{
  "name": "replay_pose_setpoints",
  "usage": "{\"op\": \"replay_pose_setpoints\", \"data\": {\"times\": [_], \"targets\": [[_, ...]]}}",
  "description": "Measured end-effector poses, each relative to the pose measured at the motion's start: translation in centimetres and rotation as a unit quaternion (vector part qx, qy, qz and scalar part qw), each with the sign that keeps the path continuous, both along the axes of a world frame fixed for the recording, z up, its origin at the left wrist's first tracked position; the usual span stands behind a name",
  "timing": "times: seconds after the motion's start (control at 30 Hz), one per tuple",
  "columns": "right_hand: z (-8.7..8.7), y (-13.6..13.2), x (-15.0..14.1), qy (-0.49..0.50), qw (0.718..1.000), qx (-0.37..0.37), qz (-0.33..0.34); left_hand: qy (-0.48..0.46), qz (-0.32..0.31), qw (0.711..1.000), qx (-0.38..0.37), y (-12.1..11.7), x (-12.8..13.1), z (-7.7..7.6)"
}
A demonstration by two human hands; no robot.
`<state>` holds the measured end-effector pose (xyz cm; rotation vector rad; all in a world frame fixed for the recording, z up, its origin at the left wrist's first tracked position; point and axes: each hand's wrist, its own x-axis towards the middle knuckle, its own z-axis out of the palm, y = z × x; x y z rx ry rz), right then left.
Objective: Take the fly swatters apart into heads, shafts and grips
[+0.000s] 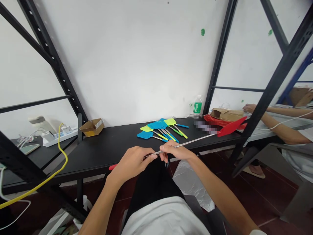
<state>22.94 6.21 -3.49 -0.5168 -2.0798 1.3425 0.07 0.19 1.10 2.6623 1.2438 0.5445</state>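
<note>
Two hands, near the lap: left hand (132, 164) and right hand (176, 150), both closed, fingertips pinching the steel shaft (190, 142) of one red fly swatter (195, 140), just apart from each other. Long axis running from lower left to upper right, across the body and over the desk (107, 147). Red mesh head (231, 128) at the far end, out past the right hand, the nearer of the two; red grip (112, 167) showing behind the left hand. Beyond: blue and yellow-green fly swatters (156, 125) in an overlapping heap, apparently five, though one more could lie hidden. Farther right: one water bottle (197, 107), one red bag (212, 120), one brown paper package (227, 114). Far left on the desk: one small cardboard box (92, 127). Far right: two forearms of a co-worker (281, 130).
</note>
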Motion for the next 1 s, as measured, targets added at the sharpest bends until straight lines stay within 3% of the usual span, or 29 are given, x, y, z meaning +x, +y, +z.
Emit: {"op": "replay_pose_setpoints", "data": {"times": [0.23,0.73,1.0], "targets": [[1.2,-0.3,1.6,-0.007,1.000,0.011,0.002,0.001,-0.009,1.000,-0.023,0.2,-0.9,0.3],[1.9,0.5,3.8,-0.004,0.999,0.030,-0.018,-0.031,0.013,0.998,-0.058,0.3,-2.2,1.1],[1.6,2.3,7.6,0.036,0.997,0.034,-0.054,-0.053,0.028,0.991,-0.124,0.8,-5.7,1.6]]}}
